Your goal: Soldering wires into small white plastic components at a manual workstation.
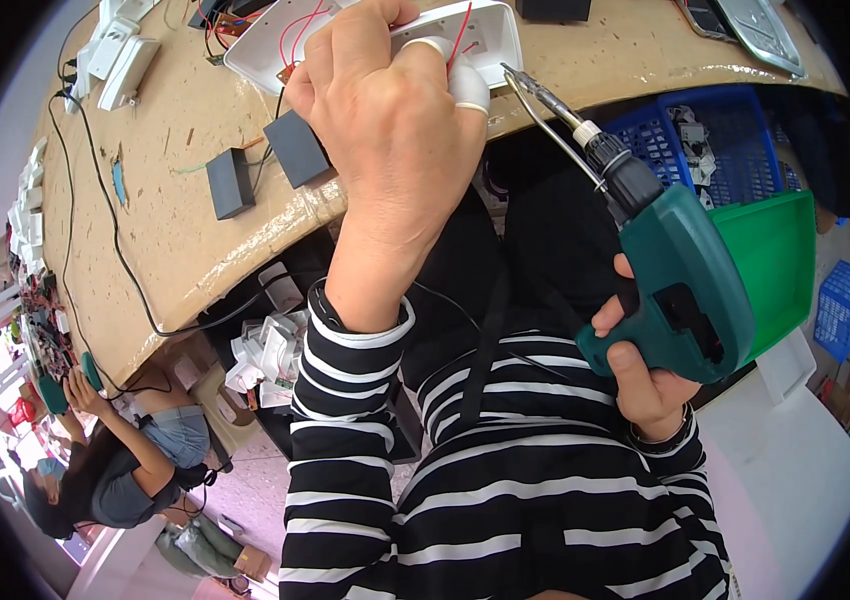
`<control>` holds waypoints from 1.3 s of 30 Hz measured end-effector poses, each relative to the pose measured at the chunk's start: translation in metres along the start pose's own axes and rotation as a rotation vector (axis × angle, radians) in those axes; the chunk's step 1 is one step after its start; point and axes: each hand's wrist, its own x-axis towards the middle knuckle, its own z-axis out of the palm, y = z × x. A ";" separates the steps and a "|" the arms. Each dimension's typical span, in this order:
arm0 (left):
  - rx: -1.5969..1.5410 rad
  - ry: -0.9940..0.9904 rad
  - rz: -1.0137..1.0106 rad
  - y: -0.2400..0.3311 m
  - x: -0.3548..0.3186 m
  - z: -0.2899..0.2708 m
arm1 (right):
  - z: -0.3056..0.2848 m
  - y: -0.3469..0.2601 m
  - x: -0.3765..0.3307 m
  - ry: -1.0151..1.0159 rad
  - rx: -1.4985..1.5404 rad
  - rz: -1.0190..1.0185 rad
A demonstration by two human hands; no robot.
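Observation:
My left hand [385, 130] is closed over a white plastic housing [498, 40] at the table's near edge. White finger cots [469, 84] cover two of its fingertips, and a red wire [461, 35] runs in between them, pinched there. The other fingers curl over the housing and hide part of its inside. In my right hand [645, 385] is a dark green soldering gun [690, 280], gripped by its handle. Its metal tip [511, 72] points up and left, just beside the housing's right side and a short way from the finger cots. A thin metal tube runs along the tip.
Two black blocks [232, 184] [297, 148] lie left of my hand. A black cable [110, 215] crosses the brown table [170, 120]. White housings [128, 72] stand far left. Right, below the table, are a green bin [770, 270] and blue crates [735, 140]. Another person [135, 470] works at left.

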 end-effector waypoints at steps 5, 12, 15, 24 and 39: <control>0.004 -0.003 0.007 0.011 0.012 -0.011 | 0.004 0.000 0.006 0.014 -0.034 -0.008; -0.094 -0.028 -0.106 0.011 0.013 -0.012 | 0.008 -0.003 0.011 0.020 0.005 0.049; -0.096 -0.046 -0.115 0.009 0.012 -0.012 | 0.010 -0.005 0.015 0.040 0.021 0.071; -0.116 -0.058 -0.103 0.008 0.015 -0.013 | 0.011 -0.005 0.019 0.075 0.033 0.053; -0.124 -0.079 -0.083 0.005 0.016 -0.014 | 0.013 -0.007 0.025 0.098 0.024 0.040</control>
